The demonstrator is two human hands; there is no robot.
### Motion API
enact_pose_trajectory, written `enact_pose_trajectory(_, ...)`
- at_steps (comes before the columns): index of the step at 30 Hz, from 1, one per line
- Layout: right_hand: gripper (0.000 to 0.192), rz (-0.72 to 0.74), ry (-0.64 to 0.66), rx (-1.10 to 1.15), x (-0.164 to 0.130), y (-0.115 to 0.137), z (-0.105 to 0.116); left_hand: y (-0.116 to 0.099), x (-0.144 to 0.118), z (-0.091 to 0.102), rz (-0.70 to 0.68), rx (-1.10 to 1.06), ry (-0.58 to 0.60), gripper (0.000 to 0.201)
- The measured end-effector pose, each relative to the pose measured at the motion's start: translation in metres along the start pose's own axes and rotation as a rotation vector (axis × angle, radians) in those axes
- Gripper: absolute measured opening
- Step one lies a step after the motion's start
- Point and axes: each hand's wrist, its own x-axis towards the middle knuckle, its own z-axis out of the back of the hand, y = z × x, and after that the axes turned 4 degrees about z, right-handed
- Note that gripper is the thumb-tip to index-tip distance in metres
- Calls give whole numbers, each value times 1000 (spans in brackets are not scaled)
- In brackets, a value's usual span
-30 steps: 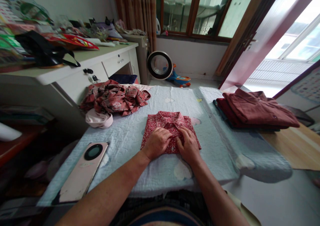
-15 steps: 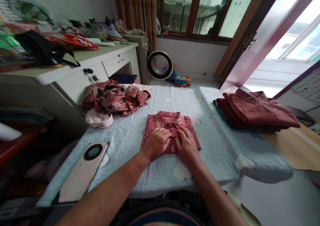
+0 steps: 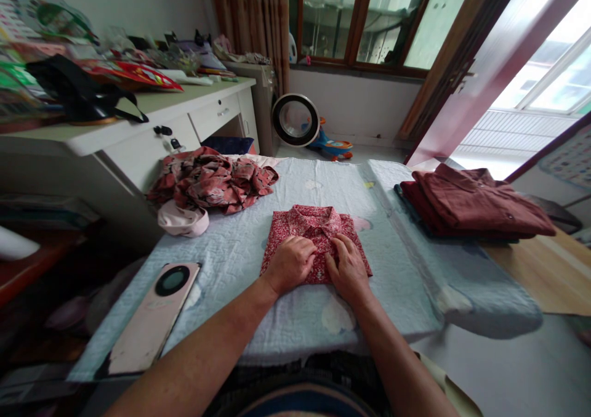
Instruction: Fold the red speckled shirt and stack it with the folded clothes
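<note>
Both forearms reach up from the bottom of the frame toward its centre. The left hand (image 3: 290, 263) and right hand (image 3: 348, 268) lie palm-down, side by side, fingers (image 3: 342, 244) loosely curled.

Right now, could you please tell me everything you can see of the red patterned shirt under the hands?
The red patterned shirt is folded into a compact rectangle, collar at the far edge. It looks like thin woven cloth with a fine pale print. It lies flat near the middle of the light blue quilted cover. The left hand rests on its near left part and the right hand on its near right part, fingers bent against the cloth.
</note>
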Motion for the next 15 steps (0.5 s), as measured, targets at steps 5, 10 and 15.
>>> enact_pose_trajectory(5,35,2,-7,7,0,0,0,1,0,-2,11,-21,-2,11)
enact_pose_trajectory(10,33,8,-3,17,1,-3,-1,1,0,-2,17,-40,-1,14)
enact_pose_trajectory(15,34,8,2,44,1,-7,-4,2,0,-2,12,-30,0,9)
